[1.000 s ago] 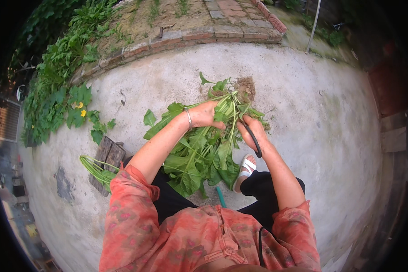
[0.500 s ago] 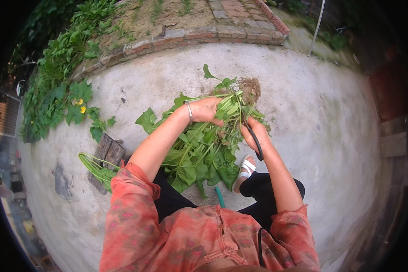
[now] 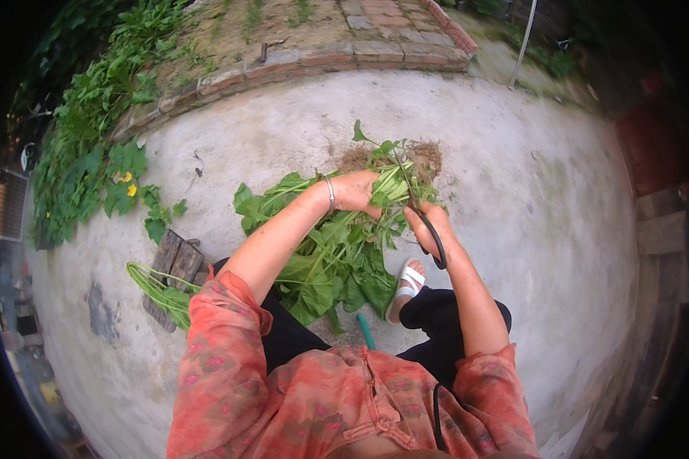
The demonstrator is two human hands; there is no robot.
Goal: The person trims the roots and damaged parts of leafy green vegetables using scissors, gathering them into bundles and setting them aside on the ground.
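Note:
My left hand [image 3: 355, 191], with a bracelet [image 3: 330, 193] at the wrist, is closed round a bunch of leafy green stalks [image 3: 392, 185]. Broad leaves [image 3: 321, 260] hang below it toward my lap. In my right hand [image 3: 429, 226] is a pair of scissors [image 3: 439, 252] with black handles. Their dark blades point up and away from me, lying against the stalks at the bunch's right side. Leaves partly cover the blades, so how far apart they are is hard to see. Just beyond the bunch, a heap of brown roots and soil [image 3: 425, 156] lies on the concrete.
Long green stems [image 3: 157, 289] lie over a weathered wooden stool [image 3: 177, 260] at my left. My foot in a white sandal [image 3: 408, 287] stands below my right hand. A brick edging [image 3: 325, 55] borders the soil bed ahead. Leafy vines [image 3: 92, 153] with yellow flowers spread along the left.
The view has shifted slightly. My left hand and the bunch sit a little lower, showing more of the root heap. The scissors remain in my right hand beside the stalks.

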